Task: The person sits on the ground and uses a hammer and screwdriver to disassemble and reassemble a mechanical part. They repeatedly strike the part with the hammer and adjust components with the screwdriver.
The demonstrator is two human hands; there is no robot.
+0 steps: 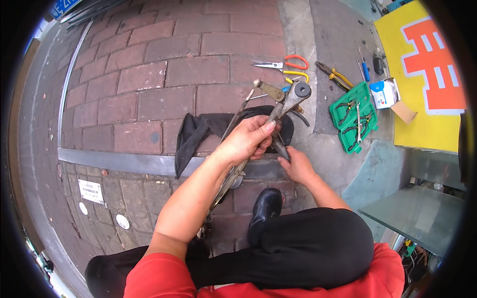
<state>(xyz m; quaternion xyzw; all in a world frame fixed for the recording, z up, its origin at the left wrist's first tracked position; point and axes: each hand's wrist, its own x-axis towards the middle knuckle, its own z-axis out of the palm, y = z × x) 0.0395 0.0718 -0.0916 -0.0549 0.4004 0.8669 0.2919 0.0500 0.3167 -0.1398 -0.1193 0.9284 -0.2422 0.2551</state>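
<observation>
To my right is a yellow board [405,111] bearing a large orange character [433,64] edged in white; far left, a blue plate [66,8] shows white characters. I cannot make out the small print on the white-and-blue box [383,94] or the white card [91,191] on the paving [118,196].

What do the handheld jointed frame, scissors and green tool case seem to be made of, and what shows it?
Jointed frame: probably metal, dull and worn, from its stained grey-brown bars.
Scissors: likely steel blades, from their silvery shine; the orange grip looks like smooth plastic or coating.
Green tool case: apparently moulded plastic, from its even colour.
</observation>
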